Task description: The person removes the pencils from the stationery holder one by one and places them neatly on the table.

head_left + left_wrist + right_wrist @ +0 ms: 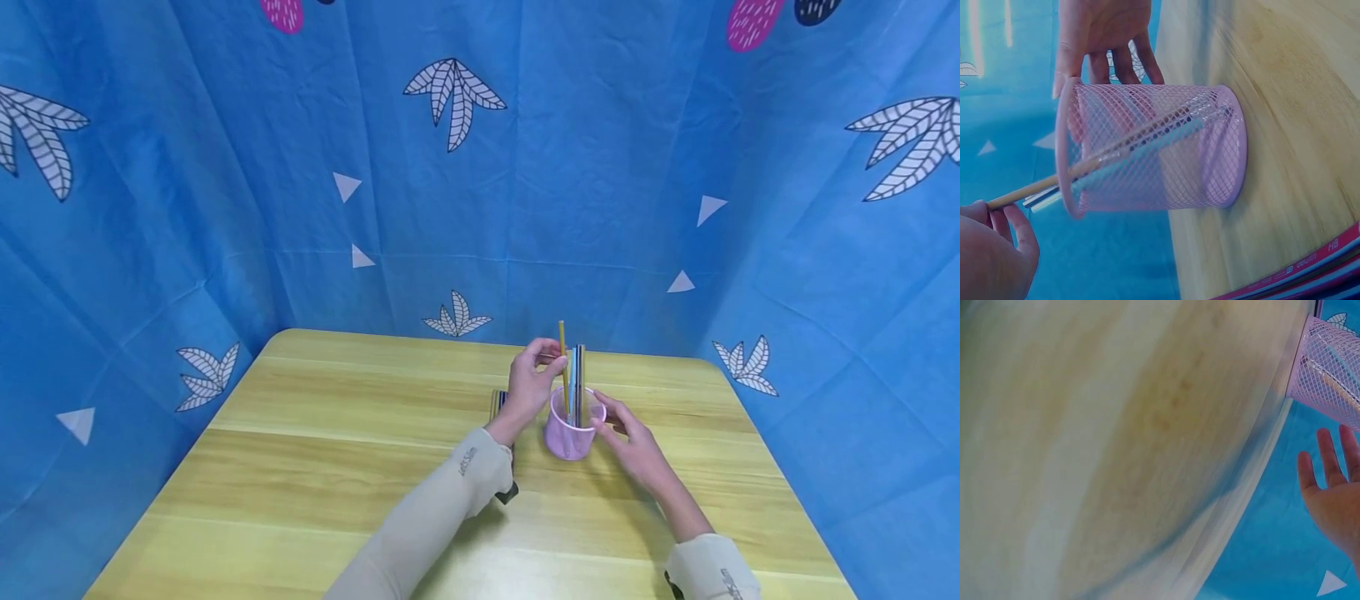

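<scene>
So, going left to right with the mesh cup (567, 443) as the landmark: on the table (360, 467) left of the cup, some loose pencils (500, 402) are partly blocked from view by the left arm, and in the left wrist view a red one can be made out by its HB print. Next up, just left of and above the cup's rim, the left hand (531, 382) is seen with thumb and fingers pinched on the upper part of a yellow pencil (566, 385). Everything seems to hinge on how that pencil is lined up with the cup: its lower part is already inside the mouth, its long axis runs steeply down, and its top is tipped a bit toward the left hand, which is clearly the nearer one. Whether the base is touched by its tip can't be told through the mesh. Beside it, light blue and dark pencils (579, 367) are propped in the same cup, poking out over the rim. Right of the cup, the right hand (630, 442) is held with fingers spread, seemingly laid lightly against the rim and side; how much pressure is applied, if any, can't be told.
</scene>
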